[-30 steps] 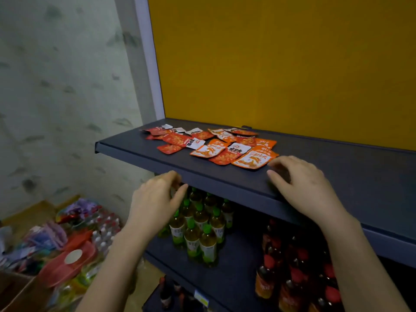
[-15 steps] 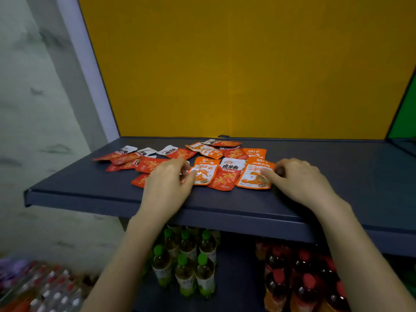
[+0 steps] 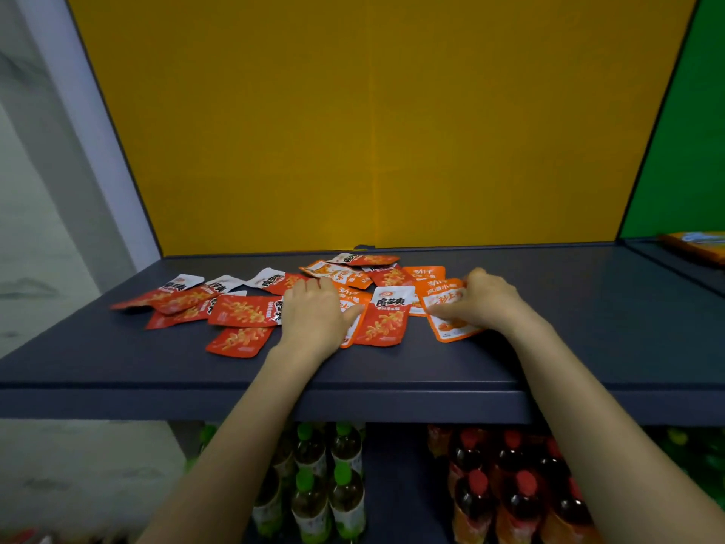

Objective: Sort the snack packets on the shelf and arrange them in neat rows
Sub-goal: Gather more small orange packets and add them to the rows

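A flat, matte dark grey shelf (image 3: 588, 327) with a squared front lip carries a loose scatter of small, glossy, flat foil snack packets (image 3: 243, 312), rectangular with rounded corners. They lie left of centre to centre on the shelf, overlapping in places, in no rows. Two kinds show: red packets with a white printed top band, and orange packets with white panels.

Orientation is mixed. The red packet with white top at centre (image 3: 386, 314) lies with its long axis front to back, white end toward the smooth yellow back panel (image 3: 372, 131). The red packet left of the left hand (image 3: 245, 311) lies with its long axis left to right, white end to the right. The small red packet nearest the front lip (image 3: 239, 340) also lies crosswise. Those at far left are tilted diagonally.

The left hand (image 3: 314, 316) rests palm down on the packets at centre, fingers (image 3: 310, 288) loosely spread and flat; it grips nothing visibly. The right hand (image 3: 484, 302) is curled over an orange and white packet (image 3: 451, 321), fingers narrow and pinching its upper edge; that packet's long axis runs front to back, slightly tilted.

Below, green-capped plastic bottles (image 3: 337, 480) and red-capped plastic bottles (image 3: 510, 488) stand upright.
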